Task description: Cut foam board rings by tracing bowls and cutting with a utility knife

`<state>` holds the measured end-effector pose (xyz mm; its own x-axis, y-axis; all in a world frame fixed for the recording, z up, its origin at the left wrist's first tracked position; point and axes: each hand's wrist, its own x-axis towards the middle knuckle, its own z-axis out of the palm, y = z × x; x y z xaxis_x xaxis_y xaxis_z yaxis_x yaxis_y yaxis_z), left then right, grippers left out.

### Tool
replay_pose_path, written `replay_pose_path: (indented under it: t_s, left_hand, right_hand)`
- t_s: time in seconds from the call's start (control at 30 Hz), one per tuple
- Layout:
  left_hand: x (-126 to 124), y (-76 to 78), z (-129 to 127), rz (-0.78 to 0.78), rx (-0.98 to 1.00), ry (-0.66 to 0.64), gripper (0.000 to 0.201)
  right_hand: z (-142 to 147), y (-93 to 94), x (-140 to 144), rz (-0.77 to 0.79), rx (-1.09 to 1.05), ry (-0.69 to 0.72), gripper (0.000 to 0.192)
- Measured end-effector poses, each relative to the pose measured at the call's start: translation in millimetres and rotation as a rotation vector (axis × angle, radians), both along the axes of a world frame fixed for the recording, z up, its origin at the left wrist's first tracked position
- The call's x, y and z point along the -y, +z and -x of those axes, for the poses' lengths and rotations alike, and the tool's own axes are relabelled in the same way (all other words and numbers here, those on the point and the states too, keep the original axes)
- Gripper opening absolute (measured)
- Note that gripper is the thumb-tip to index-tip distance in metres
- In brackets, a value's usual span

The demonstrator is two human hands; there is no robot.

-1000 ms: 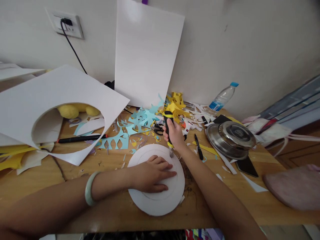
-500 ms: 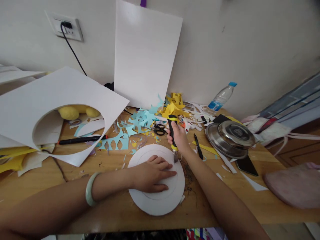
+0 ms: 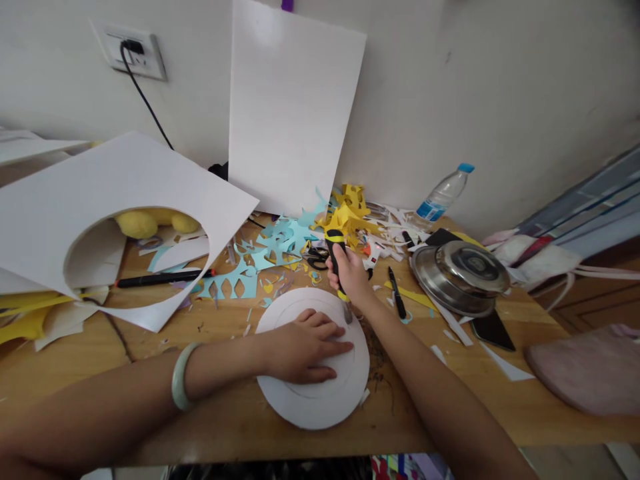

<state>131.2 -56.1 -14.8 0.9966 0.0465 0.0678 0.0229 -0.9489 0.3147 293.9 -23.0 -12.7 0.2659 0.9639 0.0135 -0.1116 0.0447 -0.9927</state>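
A round white board disc (image 3: 315, 410) lies flat on the wooden table, with a thin circle drawn inside its edge. Fingers spread, my left hand (image 3: 310, 347) rests flat on top of it. My right hand (image 3: 353, 277) is wrapped round the black-and-yellow handle of a cutter (image 3: 336, 250). The handle leans up and away to the left, and the small metal head is at the disc's upper right, by the drawn line. Whether the blade goes into the board I cannot tell.
Left stands a white board (image 3: 130, 173) with a round hole. Blue paper scraps (image 3: 280, 240), yellow scraps (image 3: 350, 210), scissors (image 3: 316, 257) and a glue gun (image 3: 377, 250) lie behind. At right are a black pen (image 3: 397, 293), metal bowl (image 3: 460, 277), phone (image 3: 493, 330) and bottle (image 3: 445, 193).
My right hand has moved slightly left with the cutter, whose handle now leans further left. The cutter's head has shifted a little left on the disc. My left hand stays put.
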Motion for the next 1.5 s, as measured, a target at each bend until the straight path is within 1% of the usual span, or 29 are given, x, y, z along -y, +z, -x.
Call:
replay_pose_path:
  t_s: [0.17, 0.37, 0.53, 0.7, 0.8, 0.93, 1.13, 1.37, 1.5]
  left_hand:
    - [-1.7, -1.4, -0.3, -0.005, 0.013, -0.013, 0.05]
    - [-1.4, -3.8, -0.5, 0.008, 0.039, -0.017, 0.049]
    - [-1.9, -2.6, -0.7, 0.006, 0.021, -0.02, 0.05]
    - [-1.7, -1.9, -0.9, 0.002, -0.002, -0.02, 0.05]
    - [-1.5, -2.2, -1.1, 0.004, -0.009, -0.019, 0.05]
    - [-1.4, -2.2, -1.1, -0.002, 0.004, -0.027, 0.05]
    - [-1.4, -2.2, -0.8, 0.001, 0.007, -0.025, 0.05]
    - [-2.0, -2.7, -1.1, 0.0, 0.006, -0.024, 0.05]
    - [-1.7, -3.0, -0.7, 0.006, 0.009, -0.024, 0.05]
  right_hand:
    - [4.4, -3.7, -1.9, -0.017, 0.074, 0.065, 0.04]
    - [7.5, -0.7, -1.7, -0.026, 0.129, 0.147, 0.038]
    - [12.6, 2.2, -7.0, -0.029, 0.129, 0.146, 0.037]
    - [18.7, 4.0, -10.3, -0.014, 0.165, 0.271, 0.036]
    - [19.2, 4.7, -10.7, -0.02, 0.189, 0.285, 0.035]
    - [18.9, 4.0, -14.1, 0.013, 0.187, 0.305, 0.035]
    - [20.6, 1.5, -18.2, -0.004, 0.18, 0.337, 0.035]
    - [27.7, 7.7, -21.6, 0.036, 0.143, 0.336, 0.032]
    - [32.6, 7.7, -26.5, 0.022, 0.158, 0.385, 0.034]
